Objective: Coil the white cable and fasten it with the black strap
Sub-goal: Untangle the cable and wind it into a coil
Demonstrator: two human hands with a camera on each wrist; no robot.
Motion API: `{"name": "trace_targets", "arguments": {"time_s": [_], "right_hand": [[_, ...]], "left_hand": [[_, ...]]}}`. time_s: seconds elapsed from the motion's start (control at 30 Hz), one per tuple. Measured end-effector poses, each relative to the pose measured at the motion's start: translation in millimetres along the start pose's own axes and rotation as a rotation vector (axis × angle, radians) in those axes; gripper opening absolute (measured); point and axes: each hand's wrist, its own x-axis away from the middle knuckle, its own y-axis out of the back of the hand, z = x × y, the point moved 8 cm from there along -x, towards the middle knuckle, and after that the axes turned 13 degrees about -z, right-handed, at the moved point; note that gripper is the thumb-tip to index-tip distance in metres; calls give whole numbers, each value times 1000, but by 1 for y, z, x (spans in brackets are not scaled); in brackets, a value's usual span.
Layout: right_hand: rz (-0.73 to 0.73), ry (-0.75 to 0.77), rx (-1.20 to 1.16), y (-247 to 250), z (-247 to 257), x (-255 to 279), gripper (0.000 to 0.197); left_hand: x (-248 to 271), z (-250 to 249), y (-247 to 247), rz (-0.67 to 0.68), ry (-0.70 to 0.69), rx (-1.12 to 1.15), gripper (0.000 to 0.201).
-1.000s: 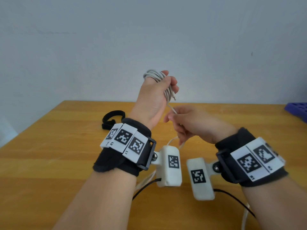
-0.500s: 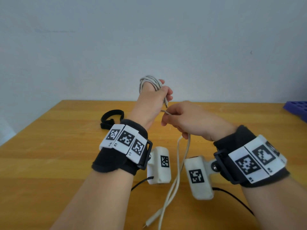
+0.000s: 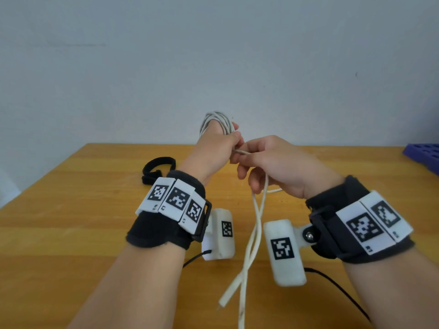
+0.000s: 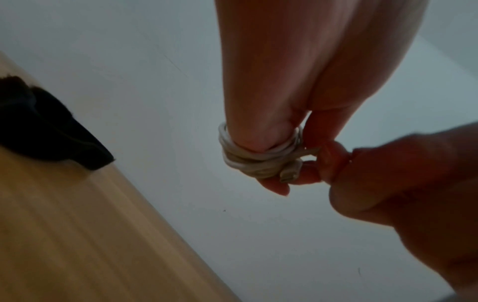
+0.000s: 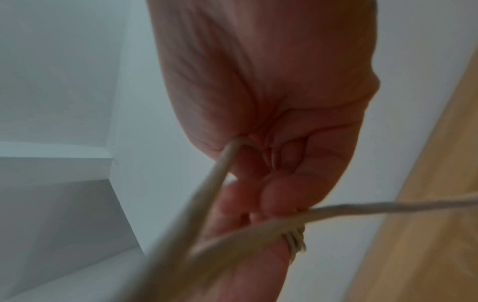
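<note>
**Two hands up, cable half coiled**

Both hands sit raised above the wooden table [image 3: 71, 233], close together, and I see them touching at the fingertips. My left hand [image 3: 213, 148] points up, fingers together, with the white cable [image 3: 217, 119] wound in several loops round them; its thumb closes onto the loops, so it grasps the coil. My right hand [image 3: 273, 162] is just beside it, palm down, fingers curled, pinching a strand that runs straight across to the coil. Two loose lengths hang from the right hand, cross each other and drop toward the near table edge; a plug end shows low between the wrists. The black strap [image 3: 158, 168] lies curled on the table behind my left wrist, untouched. Blue tray [image 3: 425, 155] at far right; contents not visible.
</note>
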Motion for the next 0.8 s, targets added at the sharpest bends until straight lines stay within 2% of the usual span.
{"name": "trace_targets", "arguments": {"time_s": [0.17,0.3,0.47,0.53,0.6,0.67,0.8], "right_hand": [[-101,60,19,9,0,-7,18],[-167,149,79,10,4,-8,15],[-158,262,243,4,22,-7,19],[-130,296,305,4,29,-6,18],[-118,304,350,7,31,-7,13],[-135,294,371,14,28,-7,8],[-122,238,358,21,25,-2,13]], "left_hand": [[1,-1,0,59,-9,-72,9],[2,-1,-1,90,-42,-212,24],[3,-5,3,134,57,-161,9],[8,-10,3,192,29,-160,6],[11,-13,1,251,-31,-230,18],[11,-11,-4,278,-48,-333,16],[12,-11,-14,377,-52,-482,9]]}}
